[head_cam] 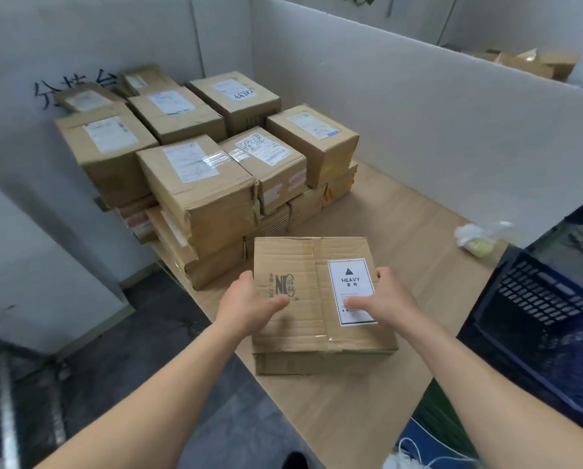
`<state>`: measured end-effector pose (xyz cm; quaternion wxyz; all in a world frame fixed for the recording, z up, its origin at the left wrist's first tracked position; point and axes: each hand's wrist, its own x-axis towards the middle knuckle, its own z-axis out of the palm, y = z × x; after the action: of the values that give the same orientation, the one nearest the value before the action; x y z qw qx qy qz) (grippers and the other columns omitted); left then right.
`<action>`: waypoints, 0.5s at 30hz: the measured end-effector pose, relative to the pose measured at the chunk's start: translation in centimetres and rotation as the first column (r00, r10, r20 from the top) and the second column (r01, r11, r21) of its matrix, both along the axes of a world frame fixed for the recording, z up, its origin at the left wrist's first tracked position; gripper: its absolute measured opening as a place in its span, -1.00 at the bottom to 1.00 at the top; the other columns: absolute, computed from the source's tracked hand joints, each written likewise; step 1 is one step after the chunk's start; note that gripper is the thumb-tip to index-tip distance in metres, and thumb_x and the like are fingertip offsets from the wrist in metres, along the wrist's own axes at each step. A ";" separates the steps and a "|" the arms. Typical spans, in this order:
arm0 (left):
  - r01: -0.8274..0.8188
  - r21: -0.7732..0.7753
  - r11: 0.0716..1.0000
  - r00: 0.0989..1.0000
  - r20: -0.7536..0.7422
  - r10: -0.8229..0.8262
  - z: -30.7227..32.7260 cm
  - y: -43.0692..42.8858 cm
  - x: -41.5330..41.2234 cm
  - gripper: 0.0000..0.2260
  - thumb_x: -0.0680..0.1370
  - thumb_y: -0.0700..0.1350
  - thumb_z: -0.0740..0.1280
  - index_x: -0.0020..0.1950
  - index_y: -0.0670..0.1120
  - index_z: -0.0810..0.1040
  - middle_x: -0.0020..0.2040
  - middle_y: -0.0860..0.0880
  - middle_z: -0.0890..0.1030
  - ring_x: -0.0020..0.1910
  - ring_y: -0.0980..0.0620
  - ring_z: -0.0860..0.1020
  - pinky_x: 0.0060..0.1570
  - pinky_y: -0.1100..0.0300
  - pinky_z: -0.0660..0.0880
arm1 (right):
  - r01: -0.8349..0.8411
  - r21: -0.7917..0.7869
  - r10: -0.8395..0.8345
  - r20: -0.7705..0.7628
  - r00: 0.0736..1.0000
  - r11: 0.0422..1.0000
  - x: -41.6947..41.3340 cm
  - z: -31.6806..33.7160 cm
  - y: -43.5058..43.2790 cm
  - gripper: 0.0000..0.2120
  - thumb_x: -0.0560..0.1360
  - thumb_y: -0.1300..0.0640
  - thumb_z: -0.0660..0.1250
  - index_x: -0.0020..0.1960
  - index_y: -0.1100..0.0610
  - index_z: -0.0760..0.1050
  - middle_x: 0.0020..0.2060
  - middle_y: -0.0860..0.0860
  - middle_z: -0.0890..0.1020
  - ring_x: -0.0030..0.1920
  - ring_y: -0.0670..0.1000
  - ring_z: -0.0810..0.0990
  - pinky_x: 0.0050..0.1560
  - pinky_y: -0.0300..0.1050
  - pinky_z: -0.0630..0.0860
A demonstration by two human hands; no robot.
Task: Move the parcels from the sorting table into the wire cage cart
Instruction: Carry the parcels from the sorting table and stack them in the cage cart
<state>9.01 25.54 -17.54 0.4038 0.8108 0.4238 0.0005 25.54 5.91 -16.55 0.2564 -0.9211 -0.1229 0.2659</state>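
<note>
Left hand [249, 302] grips the left edge of a box [300, 265], thumb flat on top, fingers curled over the side. Right hand [383, 297] mirrors it on the right edge, thumb lying on the white HEAVY label [351, 282]. Hands apart, box clamped between them.

Box sits flat on the table [412, 218], near the front edge, just in front of the pile [198, 177] of parcels stacked in the back left corner. Blue crate [537, 316] off the table's right side; crumpled bag [479, 238] near that edge. Blurred mesh [2, 401] low left may be the cart; cannot tell.

Step, as judged: grasp made, lift not yet begun, most parcels yet to go. Next move calls for a firm two-handed lift, load kept close to the body given the label, then a turn toward the cart.
</note>
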 end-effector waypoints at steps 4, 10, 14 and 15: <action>-0.019 0.001 1.000 1.000 -0.023 0.020 -0.7 1.1 -3.9 -0.40 0.36 0.14 0.55 0.26 -0.06 0.40 0.13 0.02 0.59 0.09 -0.02 0.58 0.06 0.06 0.54 | -0.036 -0.010 0.036 -0.001 0.999 0.999 -3.5 0.1 1.2 -0.18 0.29 -0.10 0.61 0.40 0.03 0.26 0.07 -0.12 0.58 0.07 0.01 0.58 0.00 -0.03 0.53; -0.055 0.001 0.998 0.998 -0.017 0.055 -1.2 3.7 -11.5 -0.44 0.33 0.09 0.54 0.19 -0.01 0.36 0.08 0.02 0.57 0.03 -0.01 0.57 0.03 0.04 0.56 | -0.089 0.022 0.088 0.017 0.996 0.996 -10.8 0.2 4.2 -0.35 0.31 -0.07 0.60 0.19 -0.05 0.23 -0.11 -0.28 0.50 0.02 -0.03 0.56 -0.08 -0.05 0.48; -0.108 0.014 0.994 0.994 -0.025 0.109 -1.3 6.0 -17.2 -0.43 0.32 0.10 0.53 0.20 -0.02 0.36 0.08 0.02 0.56 0.03 -0.02 0.57 0.03 0.01 0.56 | -0.134 0.050 0.132 0.035 0.991 0.990 -15.6 -0.3 7.5 -0.32 0.31 -0.06 0.60 0.17 -0.08 0.19 -0.13 -0.31 0.47 0.00 -0.03 0.56 -0.09 -0.05 0.45; -0.128 0.015 0.992 0.991 -0.029 0.128 -1.4 6.6 -18.7 -0.43 0.32 0.10 0.53 0.20 -0.02 0.36 0.08 0.02 0.55 0.03 -0.03 0.56 0.04 0.01 0.56 | -0.152 0.057 0.150 0.033 0.988 0.987 -16.7 -0.4 8.4 -0.32 0.31 -0.05 0.61 0.18 -0.07 0.19 -0.13 -0.30 0.47 0.00 -0.03 0.56 -0.09 -0.06 0.46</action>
<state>-9.66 32.17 -18.89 0.3913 0.7843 0.4811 0.0168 8.81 14.35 -16.94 0.2611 -0.9048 -0.2039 0.2676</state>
